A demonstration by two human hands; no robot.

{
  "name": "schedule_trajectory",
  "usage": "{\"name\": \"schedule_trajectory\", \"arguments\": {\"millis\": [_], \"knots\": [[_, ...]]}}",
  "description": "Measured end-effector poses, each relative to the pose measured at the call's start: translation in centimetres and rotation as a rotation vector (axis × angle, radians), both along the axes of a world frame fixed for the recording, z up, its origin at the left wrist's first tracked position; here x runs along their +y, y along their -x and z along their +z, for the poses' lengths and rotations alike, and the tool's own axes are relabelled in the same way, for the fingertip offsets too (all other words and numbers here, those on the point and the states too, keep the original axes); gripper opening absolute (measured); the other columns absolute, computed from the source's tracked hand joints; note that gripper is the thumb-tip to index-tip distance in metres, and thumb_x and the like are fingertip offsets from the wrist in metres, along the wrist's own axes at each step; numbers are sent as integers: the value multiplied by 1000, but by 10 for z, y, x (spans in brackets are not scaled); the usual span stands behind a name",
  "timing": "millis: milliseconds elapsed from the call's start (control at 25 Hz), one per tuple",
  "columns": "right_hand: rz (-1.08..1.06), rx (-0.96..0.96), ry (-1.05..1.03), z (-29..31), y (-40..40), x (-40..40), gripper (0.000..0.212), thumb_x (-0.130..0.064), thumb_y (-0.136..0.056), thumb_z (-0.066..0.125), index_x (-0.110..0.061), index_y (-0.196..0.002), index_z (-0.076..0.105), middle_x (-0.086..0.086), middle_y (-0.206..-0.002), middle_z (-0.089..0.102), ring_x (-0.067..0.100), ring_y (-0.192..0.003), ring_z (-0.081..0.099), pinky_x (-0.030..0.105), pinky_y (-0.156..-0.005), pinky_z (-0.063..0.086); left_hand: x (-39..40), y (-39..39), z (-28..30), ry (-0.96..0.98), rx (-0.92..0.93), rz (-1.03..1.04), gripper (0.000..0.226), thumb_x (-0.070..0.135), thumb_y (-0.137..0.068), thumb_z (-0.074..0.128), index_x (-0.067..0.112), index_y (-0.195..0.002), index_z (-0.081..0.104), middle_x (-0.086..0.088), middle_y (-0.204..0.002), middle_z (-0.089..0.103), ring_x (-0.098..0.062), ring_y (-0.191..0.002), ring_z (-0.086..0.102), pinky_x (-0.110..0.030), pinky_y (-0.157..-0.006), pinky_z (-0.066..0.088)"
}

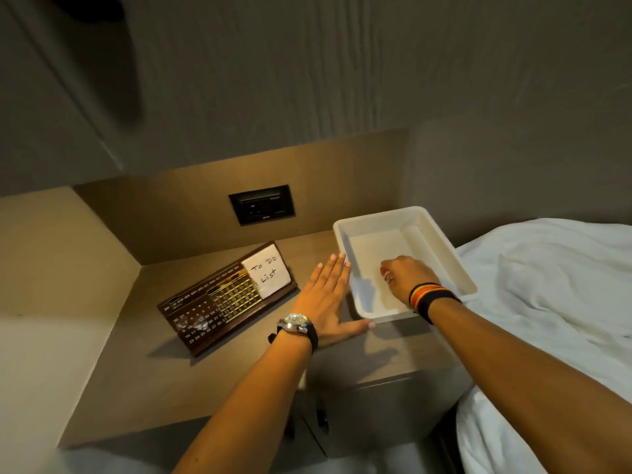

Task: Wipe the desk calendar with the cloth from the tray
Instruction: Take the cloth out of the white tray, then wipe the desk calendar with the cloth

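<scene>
Calendar on bedside table; left hand flat, fingers spread, against tray; right hand inside, pinching cloth.

The desk calendar stands on the bedside table, left of the tray. A wall socket sits behind both. The bed lies right of the tray.

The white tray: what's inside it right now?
Inside the white tray is the right hand, its fingers closed on something small with red and white showing, likely the cloth. The hand covers most of it. The tray's visible floor is otherwise bare.
</scene>
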State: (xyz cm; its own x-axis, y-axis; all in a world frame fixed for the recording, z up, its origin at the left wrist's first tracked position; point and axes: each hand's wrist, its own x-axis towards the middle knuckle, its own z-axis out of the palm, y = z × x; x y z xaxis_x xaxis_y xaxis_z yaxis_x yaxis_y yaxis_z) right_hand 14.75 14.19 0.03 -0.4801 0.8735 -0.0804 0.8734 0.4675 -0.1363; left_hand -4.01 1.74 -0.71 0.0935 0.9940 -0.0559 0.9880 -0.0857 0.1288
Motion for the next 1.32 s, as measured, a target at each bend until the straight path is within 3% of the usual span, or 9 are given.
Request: {"name": "schedule_trajectory", "arguments": {"millis": [200,280,440,560,720,800,920,1080,1320], "knots": [[-43,395,-214,43,36,-50,31,-18,-99,53,-18,-128,66,16,-119,69,40,-103,67,46,-86,58,-58,102,48,-135,205,8,128,96,-77,34,10,-163,-6,-11,-172,-14,-25,-159,-15,-46,-130,-5],[-9,592,-218,54,77,-92,42,-14,-97,54,-16,-138,62,17,-129,66,40,-114,64,49,-95,56,-90,146,64,-146,280,-2,133,99,-74,34,9,-163,-6,-11,-172,-15,-26,-159,-15,-44,-130,-7],[60,753,-93,49,158,-180,59,-11,-95,56,-17,-153,49,10,-148,54,30,-133,54,44,-110,49,-142,222,81,-83,388,-10,143,105,-65,33,11,-163,-10,-10,-171,-19,-26,-159,-18,-44,-130,-8],[59,800,-63,25,196,-223,61,-13,-96,59,-21,-155,45,7,-152,51,25,-138,52,41,-111,49,-150,255,85,-15,466,-80,148,102,-62,45,10,-162,-14,-12,-171,-21,-29,-158,-20,-44,-129,-9],[-7,794,-2,-4,229,-253,63,-16,-98,59,-23,-158,40,6,-157,46,24,-144,46,38,-115,44,-134,281,86,28,505,-147,158,75,-59,81,14,-159,-23,-9,-167,-30,-27,-155,-26,-41,-125,-16],[-55,796,21,-14,237,-260,62,-16,-99,58,-24,-158,40,5,-158,46,23,-145,45,36,-116,40,-124,282,82,15,514,-174,158,64,-59,88,15,-159,-24,-8,-166,-30,-26,-155,-26,-40,-124,-16],[-109,795,39,-22,242,-264,62,-17,-99,57,-24,-158,40,5,-159,46,23,-146,44,33,-116,37,-115,277,74,-11,491,-198,154,61,-62,88,14,-159,-21,-8,-166,-29,-26,-155,-25,-39,-124,-15],[-101,813,34,-22,234,-257,61,-16,-98,54,-24,-157,41,6,-159,45,24,-146,44,37,-117,39,-115,256,66,-19,401,-201,156,76,-58,82,13,-161,-17,-10,-170,-21,-24,-155,-23,-39,-126,-13],[-114,922,61,-21,208,-247,61,-20,-100,52,-29,-158,38,4,-161,43,22,-146,44,29,-114,32,-112,193,61,2,259,-160,161,78,-52,83,11,-162,-13,-10,-170,-17,-23,-157,-19,-38,-128,-7]]}}
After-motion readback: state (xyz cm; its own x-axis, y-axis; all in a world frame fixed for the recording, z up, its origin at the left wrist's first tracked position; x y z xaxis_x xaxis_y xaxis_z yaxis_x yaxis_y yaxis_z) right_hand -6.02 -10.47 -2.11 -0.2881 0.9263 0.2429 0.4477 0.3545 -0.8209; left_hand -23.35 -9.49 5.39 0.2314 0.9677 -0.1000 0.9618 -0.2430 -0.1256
